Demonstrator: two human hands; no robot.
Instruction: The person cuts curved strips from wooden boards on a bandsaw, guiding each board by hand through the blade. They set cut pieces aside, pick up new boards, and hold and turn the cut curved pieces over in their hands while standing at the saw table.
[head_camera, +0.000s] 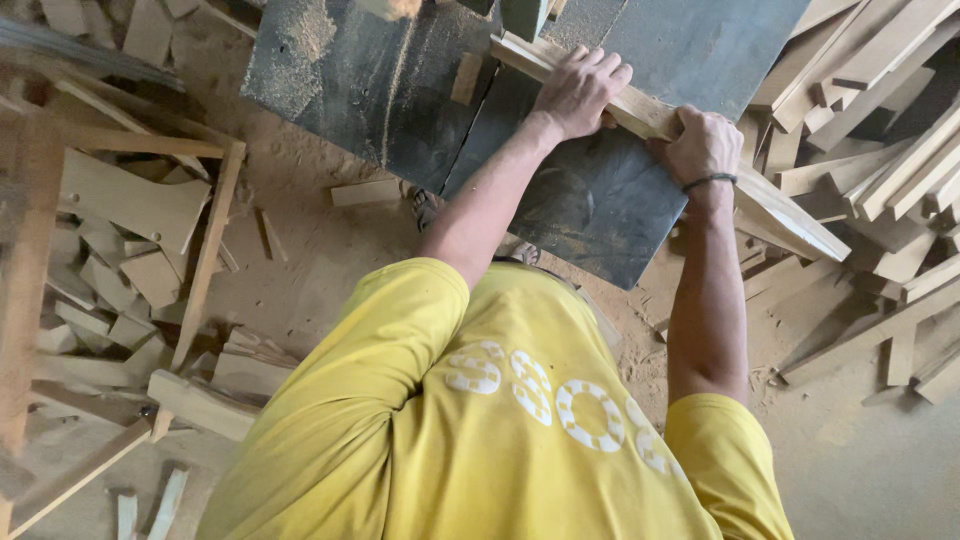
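A dark saw table (600, 200) dusted with sawdust is set over a sawdust floor (300, 250); offcuts (880, 90) are piled left and right. A wooden strip (640, 115) across the table is pressed by the flat left hand (578, 92), gripped by the closed right hand (700, 145).

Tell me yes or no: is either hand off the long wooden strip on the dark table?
No: the left hand presses flat on the wooden strip and the right hand grips it, over the dark table.

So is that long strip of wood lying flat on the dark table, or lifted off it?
Lying flat. The wood strip rests along the dark table, left hand pressed on top, right hand gripping it.
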